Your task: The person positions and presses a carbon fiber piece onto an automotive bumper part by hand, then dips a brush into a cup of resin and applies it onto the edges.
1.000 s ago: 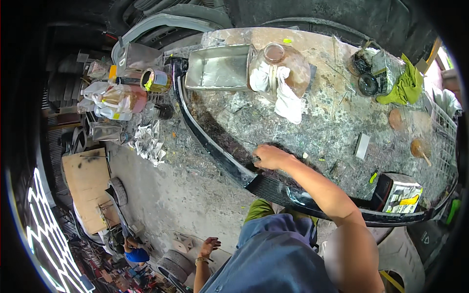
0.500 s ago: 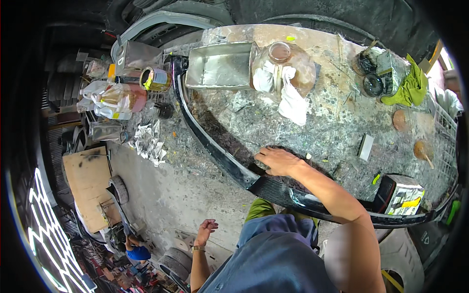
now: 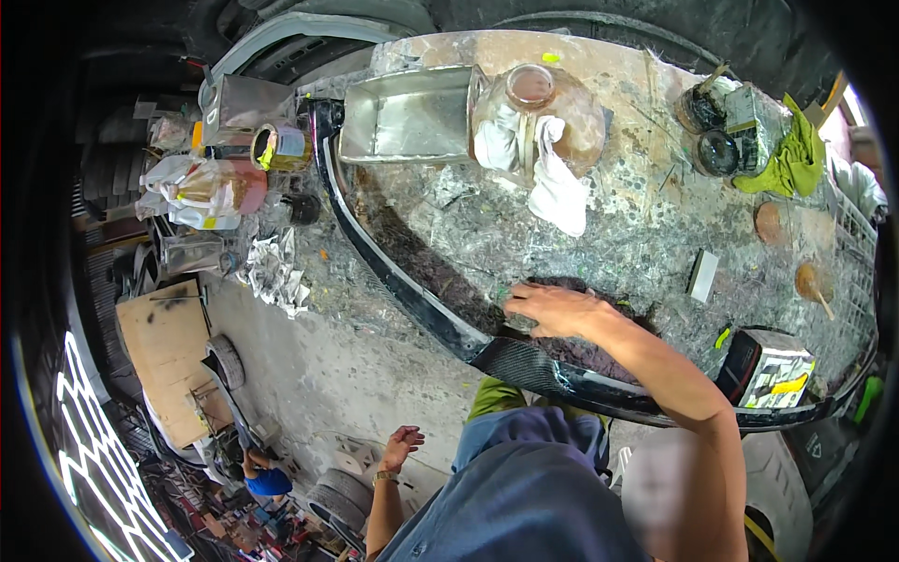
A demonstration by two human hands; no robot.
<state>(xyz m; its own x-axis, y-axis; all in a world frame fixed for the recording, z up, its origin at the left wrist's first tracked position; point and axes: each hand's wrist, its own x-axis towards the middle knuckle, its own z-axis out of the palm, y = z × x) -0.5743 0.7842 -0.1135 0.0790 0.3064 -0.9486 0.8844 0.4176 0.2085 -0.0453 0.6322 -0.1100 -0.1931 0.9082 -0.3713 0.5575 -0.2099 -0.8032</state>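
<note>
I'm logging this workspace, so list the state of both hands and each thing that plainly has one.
Right hand, palm down, fingers slightly bent, underside hidden.
Left hand, fingers loosely curled, nothing seen held.
Curved black strip, resting on the table.
Metal tray, open-topped.
White cloth, bunched against the rounded jug.
Green cloth, crumpled.
Silvery-white sheet, crumpled.

blue-grey top [image 3: 524,482], olive-green trousers [image 3: 494,397], gold-toned band [image 3: 385,477] on left wrist, bare hands [image 3: 552,311]
</note>
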